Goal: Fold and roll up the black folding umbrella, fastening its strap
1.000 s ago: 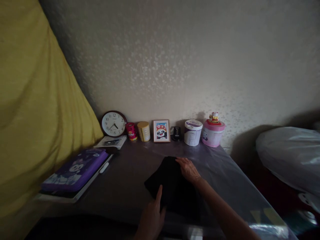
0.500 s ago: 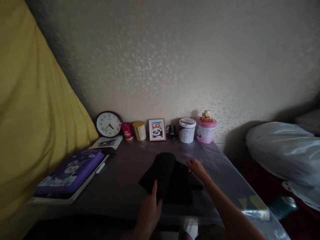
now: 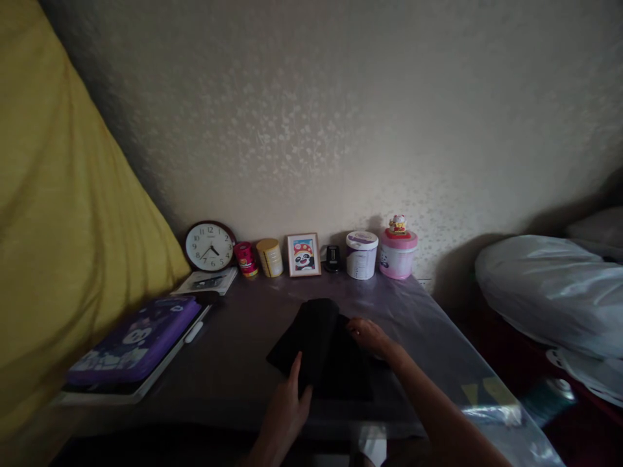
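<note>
A folded piece of black cloth (image 3: pixel 311 344) lies near the front of the table, its left part turned over in a raised fold. Its exact kind is too dark to make out. At its lower left edge is my left hand (image 3: pixel 287 402), gripping the cloth, index finger stretched along the surface and thumb near the edge; the other fingers are hidden. My right hand (image 3: pixel 370 337) pinches the upper right part of the cloth, fingers closed together and a ring showing on one.
Along the wall stand a clock (image 3: pixel 209 246), a pink can (image 3: pixel 246 259), a yellow canister (image 3: pixel 270 258), a framed panda picture (image 3: pixel 303 255), a white tub (image 3: pixel 361 256) and a pink tub (image 3: pixel 399 256) bearing a figurine. A purple case (image 3: pixel 131 340) lies at left beside the yellow curtain (image 3: pixel 73 214).
My right hand has moved left, from the cloth's right side onto its upper right part. My left hand stays at the lower left edge, and the view has shifted slightly.
</note>
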The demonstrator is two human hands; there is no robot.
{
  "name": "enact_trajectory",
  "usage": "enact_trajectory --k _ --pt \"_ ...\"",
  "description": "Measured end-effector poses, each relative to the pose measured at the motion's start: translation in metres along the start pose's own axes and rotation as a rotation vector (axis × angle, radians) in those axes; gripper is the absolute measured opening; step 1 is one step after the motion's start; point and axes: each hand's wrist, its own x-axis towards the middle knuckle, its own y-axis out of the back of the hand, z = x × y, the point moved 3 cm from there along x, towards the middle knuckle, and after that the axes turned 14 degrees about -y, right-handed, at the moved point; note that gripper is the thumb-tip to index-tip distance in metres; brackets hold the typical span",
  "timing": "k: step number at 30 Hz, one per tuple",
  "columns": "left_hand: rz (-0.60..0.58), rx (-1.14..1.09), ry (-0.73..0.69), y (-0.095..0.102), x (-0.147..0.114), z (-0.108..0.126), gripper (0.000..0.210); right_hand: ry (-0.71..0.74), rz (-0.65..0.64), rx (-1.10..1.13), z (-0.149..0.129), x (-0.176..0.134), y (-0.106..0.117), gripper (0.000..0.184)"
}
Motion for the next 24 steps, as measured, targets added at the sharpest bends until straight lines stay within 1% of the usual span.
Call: enact_trajectory --k 2,6,10,12,14,16,21,22,23,24 --pt "0.010 -0.021 -0.008 0.002 0.000 0.000 0.063 0.028 -0.026 -0.009 -0.002 -0.003 -0.003 0.030" --pt "0.010 -0.036 0.007 0.006 -0.001 0.004 0.062 0.107 -0.026 -0.017 -0.010 -0.010 -0.005 0.035" --pt "-0.008 -0.092 0.025 0.010 0.000 0.005 0.062 0.167 -0.107 -0.050 -0.019 -0.014 -0.013 0.024" --pt "-0.001 -0.121 0.015 0.011 0.001 0.004 0.062 0.176 -0.126 -0.051 -0.024 -0.015 -0.015 0.022" --pt "0.008 -0.135 0.015 0.012 0.002 0.003 0.061 0.193 -0.159 -0.022 -0.029 -0.017 -0.016 0.025" --pt "-0.006 -0.142 0.041 0.012 0.003 0.001 0.061 0.212 -0.252 0.023 -0.035 -0.020 -0.018 0.027" --pt "-0.017 -0.149 0.039 0.011 0.002 0.001 0.062 0.293 -0.650 0.097 -0.051 -0.036 -0.023 0.020" --pt "-0.016 -0.147 0.035 0.011 0.002 0.000 0.062 0.262 -0.714 0.132 -0.051 -0.038 -0.021 0.020" --pt "-0.016 -0.145 0.035 0.010 0.002 0.000 0.063 0.186 -0.720 0.162 -0.049 -0.037 -0.018 0.019" --pt "-0.014 -0.144 0.035 0.010 0.002 -0.001 0.063 0.077 -0.665 0.178 -0.044 -0.034 -0.013 0.019"
